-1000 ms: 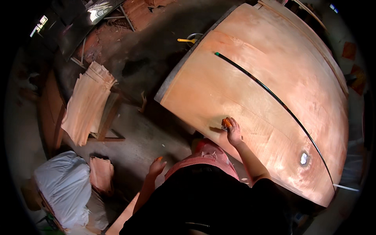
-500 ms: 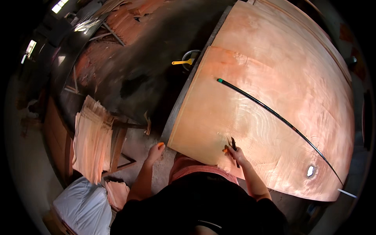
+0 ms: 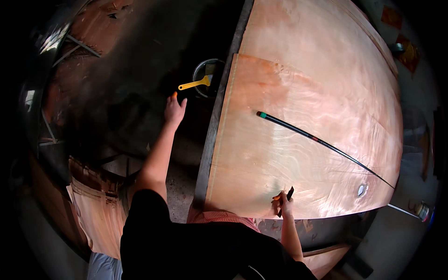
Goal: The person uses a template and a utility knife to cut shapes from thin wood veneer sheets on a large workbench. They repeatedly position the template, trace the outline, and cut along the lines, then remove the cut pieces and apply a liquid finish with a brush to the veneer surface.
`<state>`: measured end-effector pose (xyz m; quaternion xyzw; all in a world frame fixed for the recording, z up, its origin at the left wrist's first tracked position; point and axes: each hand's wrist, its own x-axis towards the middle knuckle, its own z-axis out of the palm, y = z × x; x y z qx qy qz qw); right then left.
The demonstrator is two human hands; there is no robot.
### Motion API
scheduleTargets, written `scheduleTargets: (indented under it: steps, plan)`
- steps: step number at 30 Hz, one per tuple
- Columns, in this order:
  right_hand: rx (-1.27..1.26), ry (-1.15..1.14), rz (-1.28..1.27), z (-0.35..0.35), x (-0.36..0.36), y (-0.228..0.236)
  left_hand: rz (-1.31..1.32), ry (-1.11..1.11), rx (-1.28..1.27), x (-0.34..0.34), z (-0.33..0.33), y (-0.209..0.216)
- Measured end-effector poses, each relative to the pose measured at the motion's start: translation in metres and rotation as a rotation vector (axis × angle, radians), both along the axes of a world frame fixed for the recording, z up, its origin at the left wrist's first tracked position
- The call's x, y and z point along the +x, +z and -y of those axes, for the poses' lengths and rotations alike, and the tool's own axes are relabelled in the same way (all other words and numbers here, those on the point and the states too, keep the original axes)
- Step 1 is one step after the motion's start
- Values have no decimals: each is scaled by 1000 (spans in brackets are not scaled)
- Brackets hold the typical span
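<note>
My left hand is stretched out past the left edge of the bench, fingers apart, with orange covering on a fingertip. Just ahead of it, a yellow-handled brush lies across the rim of a round pail. The hand appears slightly short of the handle. Over the near edge of a large wood veneer sheet, my right hand grips a slim dark utility knife; orange shows on its fingers too. A long black tapered rod with a green-banded end lies diagonally across the sheet.
A ragged hole shows in the sheet near its right side. A dark strip runs along the bench's left edge. Stacked veneer stands at lower left, with a pale plastic-covered bundle below it.
My left hand has reached forward from beside the sheet's near corner to the yellow brush handle, its fingers opening. My right hand still holds the knife. The view has shifted.
</note>
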<state>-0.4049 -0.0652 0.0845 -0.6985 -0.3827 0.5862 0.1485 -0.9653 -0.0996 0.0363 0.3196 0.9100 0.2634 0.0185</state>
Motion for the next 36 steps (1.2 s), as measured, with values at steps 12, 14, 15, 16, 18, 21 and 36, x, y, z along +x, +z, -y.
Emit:
scheduleTargets:
  steps: [12,14,15,16,18,21,36]
  plan:
    - [21,-46,98,5,-8,-5,674,44,-221,-86,-80,-15]
    - [35,-61,98,4,-7,-8,539,21,-336,-84,-89,-1]
    - [27,-58,97,4,-9,-6,523,34,-360,-82,-91,0]
    - [19,-56,96,4,-11,-4,507,48,-384,-80,-92,0]
    - [17,-85,85,6,-13,-2,468,46,-461,-75,-99,9]
    - [34,-97,90,11,-12,-3,442,5,-387,-68,-101,-10]
    - [-41,19,-199,-1,7,14,1072,27,387,65,2,81]
